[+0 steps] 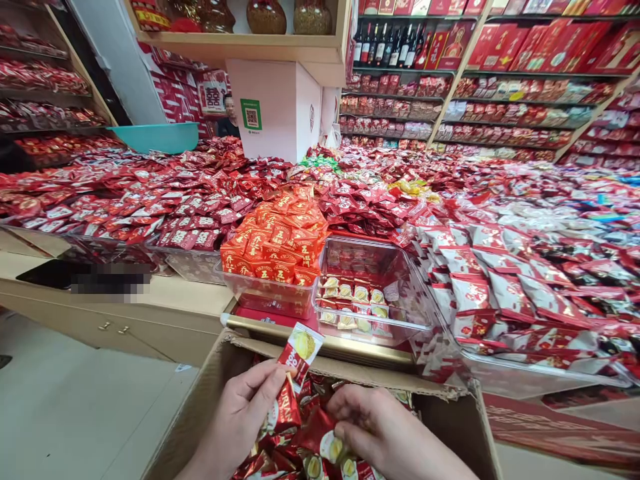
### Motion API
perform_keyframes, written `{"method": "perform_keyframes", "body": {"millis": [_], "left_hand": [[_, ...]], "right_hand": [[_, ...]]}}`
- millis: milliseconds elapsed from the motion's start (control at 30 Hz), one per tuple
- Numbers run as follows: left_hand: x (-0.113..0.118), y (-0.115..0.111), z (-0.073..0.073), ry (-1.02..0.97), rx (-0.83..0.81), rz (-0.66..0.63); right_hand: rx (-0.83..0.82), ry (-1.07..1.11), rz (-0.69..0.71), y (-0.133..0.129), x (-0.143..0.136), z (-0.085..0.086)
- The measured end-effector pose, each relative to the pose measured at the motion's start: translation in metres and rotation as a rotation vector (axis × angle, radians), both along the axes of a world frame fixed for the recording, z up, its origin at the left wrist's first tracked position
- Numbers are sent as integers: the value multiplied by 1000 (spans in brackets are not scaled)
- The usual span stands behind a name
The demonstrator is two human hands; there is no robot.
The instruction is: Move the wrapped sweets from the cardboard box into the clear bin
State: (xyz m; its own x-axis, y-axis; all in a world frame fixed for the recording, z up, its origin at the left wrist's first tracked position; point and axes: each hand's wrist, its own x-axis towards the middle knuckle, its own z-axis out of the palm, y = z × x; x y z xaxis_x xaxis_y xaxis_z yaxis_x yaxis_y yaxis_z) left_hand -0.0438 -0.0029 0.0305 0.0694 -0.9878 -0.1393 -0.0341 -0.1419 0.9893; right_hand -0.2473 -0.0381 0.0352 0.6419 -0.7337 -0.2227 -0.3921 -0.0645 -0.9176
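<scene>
My left hand (243,410) pinches a red-and-white durian candy packet (303,348) between thumb and fingers, over an open cardboard box (197,393). A second red durian packet (284,408) lies against the same fingers. Inside the box, my right hand (383,423) is closed with its thumb and fingers on a red durian candy packet (317,430). Many similar packets fill the box beneath both hands. Just beyond the box stands a clear plastic bin (405,293), its bottom holding neat rows of small durian candies (361,291).
A clear bin of orange-red packets (280,233) is heaped left of the durian bin. White-and-red packets (473,293) fill another at right. A dark flat object (50,273) lies on the left ledge. Farther back are a turquoise basin (157,137) and stocked shelves.
</scene>
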Motion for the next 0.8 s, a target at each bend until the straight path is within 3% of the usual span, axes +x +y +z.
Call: {"method": "perform_keyframes", "body": {"millis": [167, 233, 333, 533, 667, 733, 800], "left_hand": [[-7, 4, 8, -210, -102, -234], [-12, 4, 8, -275, -136, -282], [-15, 2, 5, -236, -101, -252], [-18, 4, -5, 167, 61, -203], [-18, 3, -6, 110, 60, -165], [-17, 1, -4, 45, 50, -71], [-14, -3, -1, -12, 44, 58]], "right_hand": [[157, -354, -145, -1, 11, -4], [169, -385, -244, -3, 13, -5], [200, -370, -329, -5, 12, -6], [189, -412, -382, -8, 7, -6], [183, -395, -411, -11, 5, -3], [148, -342, -410, -12, 2, -3], [109, -209, -306, -10, -3, -3]]}}
